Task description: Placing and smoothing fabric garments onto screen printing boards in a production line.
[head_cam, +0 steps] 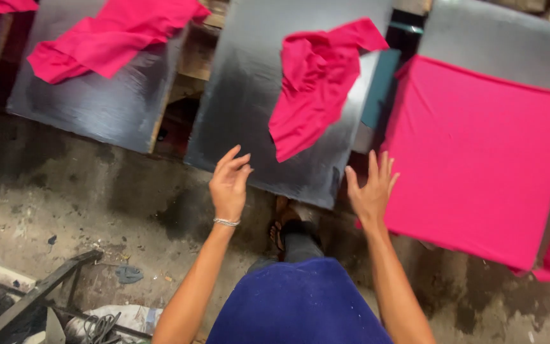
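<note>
A crumpled pink garment (pixel 316 83) lies, or hangs in mid-air, over the right half of the middle dark board (pixel 249 95), reaching from its far right corner toward its near edge; the frame does not show whether it rests fully on the surface. Below it, both hands are raised and hold nothing. The left hand (pixel 229 185), with a thin metal bracelet (pixel 226 222) at the wrist, has its fingers spread and slightly curled just over the near edge of the board, close to the lower tip of the garment but apart from it. The right hand (pixel 370 188) is open with fingers fanned, near the board's near right corner and just beside the left edge of a flat pink cloth (pixel 479 153) stretched smooth over the neighbouring board on the right. On the left, another dark board (pixel 97 102) carries a second loose pink garment (pixel 109 38) across its far edge. The person's blue clothing (pixel 297 302) and a sandalled foot (pixel 280 229) show beneath, above a stained concrete floor (pixel 65 210).
</note>
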